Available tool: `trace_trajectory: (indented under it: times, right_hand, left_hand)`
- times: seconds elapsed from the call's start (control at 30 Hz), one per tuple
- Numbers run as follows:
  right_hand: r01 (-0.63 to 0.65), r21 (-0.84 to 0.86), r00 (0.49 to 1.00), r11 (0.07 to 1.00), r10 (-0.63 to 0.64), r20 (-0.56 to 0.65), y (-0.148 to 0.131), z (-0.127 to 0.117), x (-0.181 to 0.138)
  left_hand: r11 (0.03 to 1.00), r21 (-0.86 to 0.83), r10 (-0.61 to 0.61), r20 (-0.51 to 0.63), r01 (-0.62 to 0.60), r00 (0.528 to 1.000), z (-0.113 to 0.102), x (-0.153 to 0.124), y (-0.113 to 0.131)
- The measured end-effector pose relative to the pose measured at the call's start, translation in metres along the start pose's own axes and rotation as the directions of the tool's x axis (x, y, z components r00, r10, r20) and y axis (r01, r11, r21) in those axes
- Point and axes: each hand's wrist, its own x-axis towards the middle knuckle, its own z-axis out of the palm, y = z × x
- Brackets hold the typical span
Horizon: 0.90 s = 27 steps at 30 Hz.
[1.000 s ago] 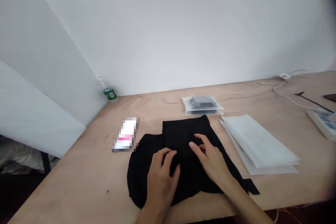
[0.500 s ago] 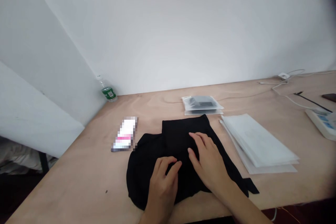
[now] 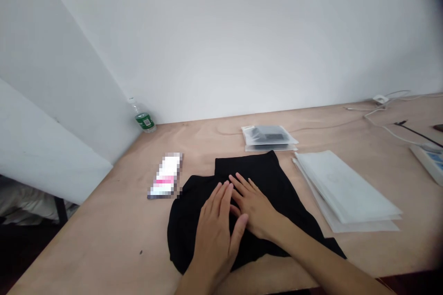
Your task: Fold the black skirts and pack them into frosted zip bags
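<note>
A black garment [image 3: 249, 166] lies partly folded on the wooden table, with a squared-off panel at its far side and a narrow strip sticking out at the near right. My left hand [image 3: 216, 223] rests on the middle of the cloth, fingers stretched out and thumb apart. Beside it, my right hand [image 3: 251, 203] lies on the fabric with its fingers spread toward the upper left. The two hands almost meet, and the left thumb partly covers the right one's edge. Neither hand grips the cloth.
Beyond the garment sit packed clear bags [image 3: 268, 137] with dark contents. Frosted plastic bags [image 3: 346, 189] are stacked at the right. A phone [image 3: 166, 175] lies left, a bottle [image 3: 143, 117] stands in the corner, and cables [image 3: 380, 124] and a white power strip [image 3: 429, 161] are far right.
My right hand has moved left and flattened onto the cloth. My left hand has straightened from curled fingers and reached slightly forward, bringing the hands together.
</note>
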Motion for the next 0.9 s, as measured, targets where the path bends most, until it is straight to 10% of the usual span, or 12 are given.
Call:
trace_trajectory:
  times: [0.2,0.53,0.77,0.9]
  right_hand:
    - [-0.188,0.037,0.979,0.981,0.191,-0.072,-0.003,0.006,-0.002]
    - [-0.27,0.209,0.962,0.94,0.273,0.014,0.013,-0.018,-0.017]
    - [-0.707,-0.086,0.693,0.702,0.663,-0.282,0.081,-0.029,-0.077]
    - [-0.754,-0.161,0.654,0.637,0.706,-0.272,0.098,-0.023,-0.088]
  left_hand:
    - [0.996,0.079,-0.052,0.293,0.03,0.955,0.023,0.013,-0.014]
    - [0.989,0.149,-0.027,0.259,-0.012,0.965,0.027,0.008,-0.014]
    - [0.982,0.19,-0.03,0.232,-0.015,0.972,0.028,0.008,-0.012]
    - [0.982,0.189,-0.02,0.208,-0.02,0.978,0.029,0.008,-0.013]
